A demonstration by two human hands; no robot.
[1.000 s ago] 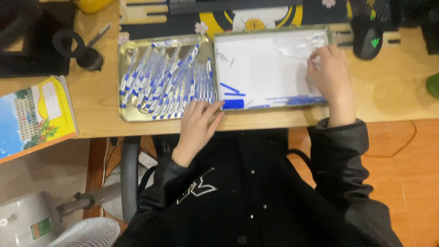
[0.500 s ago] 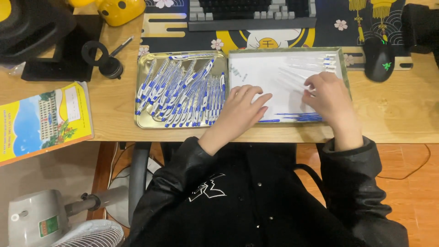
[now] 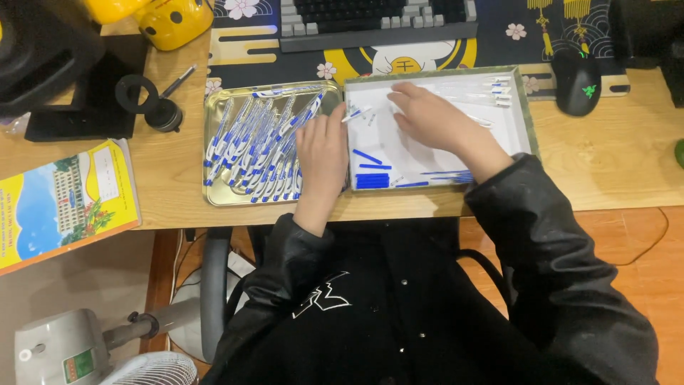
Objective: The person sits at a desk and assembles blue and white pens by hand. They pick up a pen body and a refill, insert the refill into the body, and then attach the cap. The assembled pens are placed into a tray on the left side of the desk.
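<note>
My left hand (image 3: 322, 153) lies palm-down on the seam between a gold tray (image 3: 217, 196) and a white-lined tray (image 3: 514, 125). Its fingertips pinch a white and blue pen (image 3: 356, 113) that sticks out over the white tray. The gold tray holds several white and blue pens (image 3: 249, 142) in a heap. My right hand (image 3: 431, 117) hovers over the white tray with fingers spread and pointing left, holding nothing, close to some small loose parts (image 3: 372, 120). Blue pen parts (image 3: 370, 180) lie along that tray's near edge and clear barrels (image 3: 491, 89) at its far right.
A keyboard (image 3: 377, 21) on a patterned desk mat (image 3: 242, 43) sits behind the trays, with a black mouse (image 3: 576, 80) to the right. A yellow booklet (image 3: 60, 199), a black stand (image 3: 78, 100) and a yellow toy (image 3: 171, 21) are at left. A fan (image 3: 85, 349) stands on the floor.
My left hand has moved left from the white tray to the seam by the gold tray. My right hand has slid left across the white tray. The view has tilted.
</note>
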